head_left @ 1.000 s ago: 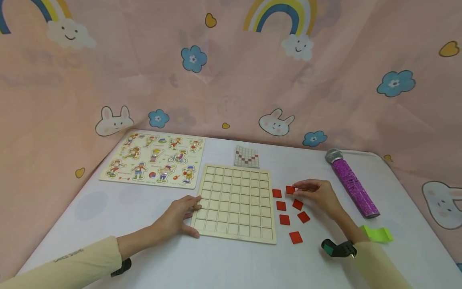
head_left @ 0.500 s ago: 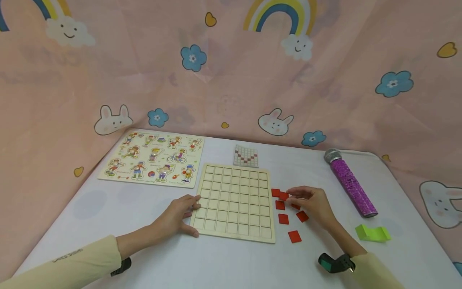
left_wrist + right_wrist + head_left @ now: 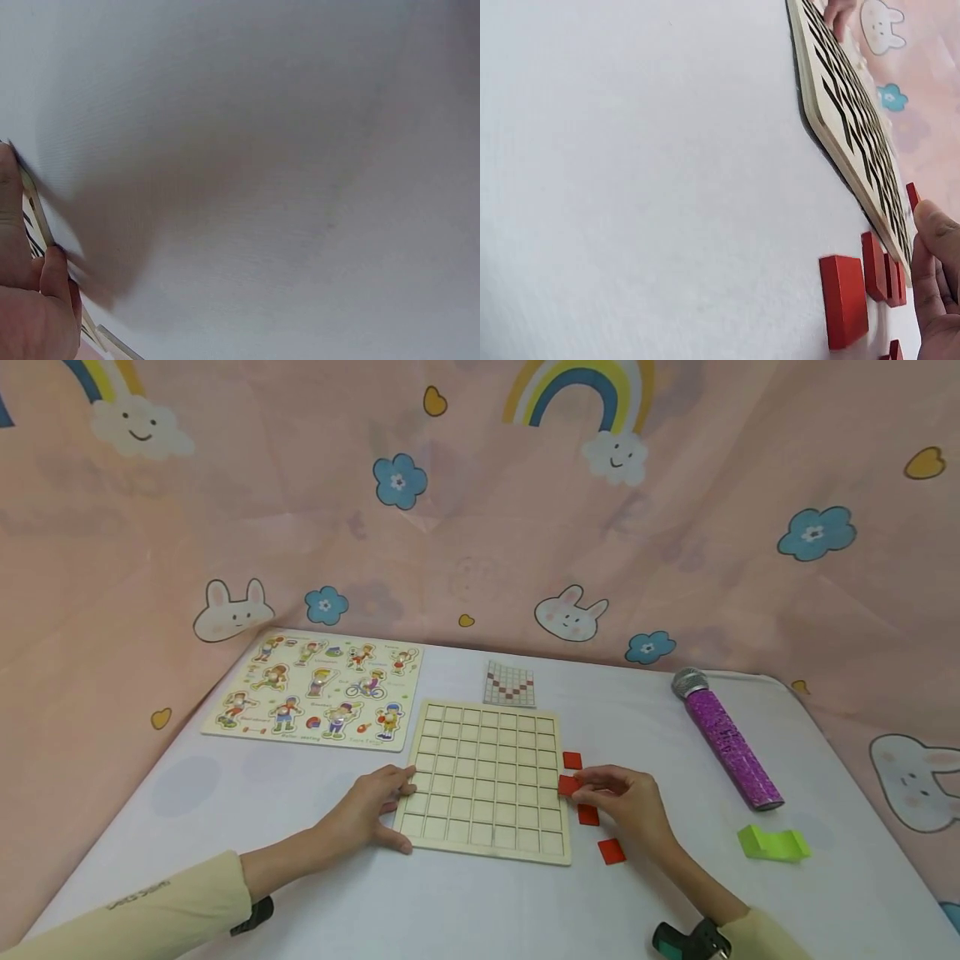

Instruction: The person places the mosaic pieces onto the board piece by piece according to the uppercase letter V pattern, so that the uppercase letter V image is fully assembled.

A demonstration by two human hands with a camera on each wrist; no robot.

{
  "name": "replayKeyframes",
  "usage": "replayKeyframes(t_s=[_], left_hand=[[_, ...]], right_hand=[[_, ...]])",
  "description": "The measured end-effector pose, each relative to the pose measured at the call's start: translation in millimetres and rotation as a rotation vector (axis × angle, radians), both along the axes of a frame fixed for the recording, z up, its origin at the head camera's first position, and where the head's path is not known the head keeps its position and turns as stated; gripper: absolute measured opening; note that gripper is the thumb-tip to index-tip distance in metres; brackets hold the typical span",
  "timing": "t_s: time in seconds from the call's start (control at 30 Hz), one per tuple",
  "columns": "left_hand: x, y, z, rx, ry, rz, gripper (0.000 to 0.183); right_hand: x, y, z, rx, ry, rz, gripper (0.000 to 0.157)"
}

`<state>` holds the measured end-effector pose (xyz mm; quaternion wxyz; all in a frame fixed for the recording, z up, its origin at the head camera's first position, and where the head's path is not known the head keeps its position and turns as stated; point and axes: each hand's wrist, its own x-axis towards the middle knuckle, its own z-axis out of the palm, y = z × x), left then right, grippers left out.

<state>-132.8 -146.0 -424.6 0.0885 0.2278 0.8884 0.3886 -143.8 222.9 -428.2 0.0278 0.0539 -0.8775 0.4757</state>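
Note:
My right hand (image 3: pixel 630 802) pinches a small red square tile (image 3: pixel 567 785) between thumb and fingertips, over the right edge of the wooden grid board (image 3: pixel 487 781). In the right wrist view, the pinched tile (image 3: pixel 913 196) is raised above the board. My left hand (image 3: pixel 371 810) rests against the board's left edge, with fingertips and thumb touching it near the lower corner. Beside the board's right edge lie other red tiles: one toward the back (image 3: pixel 572 761), one below my right fingers (image 3: pixel 588 815) and one nearest me (image 3: pixel 612 852). My right hand hides some of the tile area.
Behind the board lies a small pattern card (image 3: pixel 509 684) with red squares in a V. A picture puzzle board (image 3: pixel 315 689) sits at the back left. To the right are a purple glitter microphone (image 3: pixel 727 743) and a bright green block (image 3: pixel 774 843). A patterned cloth (image 3: pixel 480 527) hangs behind.
My right hand has carried the pinched red tile leftward and nearer me, from the far tiles to the board's right edge. My left hand has stayed at the left edge.

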Motion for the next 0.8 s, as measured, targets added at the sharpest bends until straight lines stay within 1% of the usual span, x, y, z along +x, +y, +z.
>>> replayKeyframes(t_s=[0.23,0.43,0.67,0.73,0.8], left_hand=[[-0.1,1.0,0.5,-0.003,-0.011,0.013,0.1],[0.3,1.3,0.9,-0.002,-0.02,0.02,0.101],[1.0,1.1,1.2,-0.005,-0.009,0.017,0.1],[1.1,1.3,1.4,-0.009,-0.01,0.021,0.1],[0.9,1.6,1.5,-0.013,-0.011,0.025,0.101]], right_hand=[[10.6,-16.3,-2.9,-0.107,0.003,0.002,0.028],[17.3,-29.9,-5.0,-0.195,-0.016,0.017,0.029],[25.6,-48.3,-7.3,-0.214,-0.038,0.018,0.028],[27.2,-53.2,-8.1,-0.234,-0.051,0.021,0.028],[28.7,-57.7,-9.2,-0.246,-0.044,0.025,0.028]])
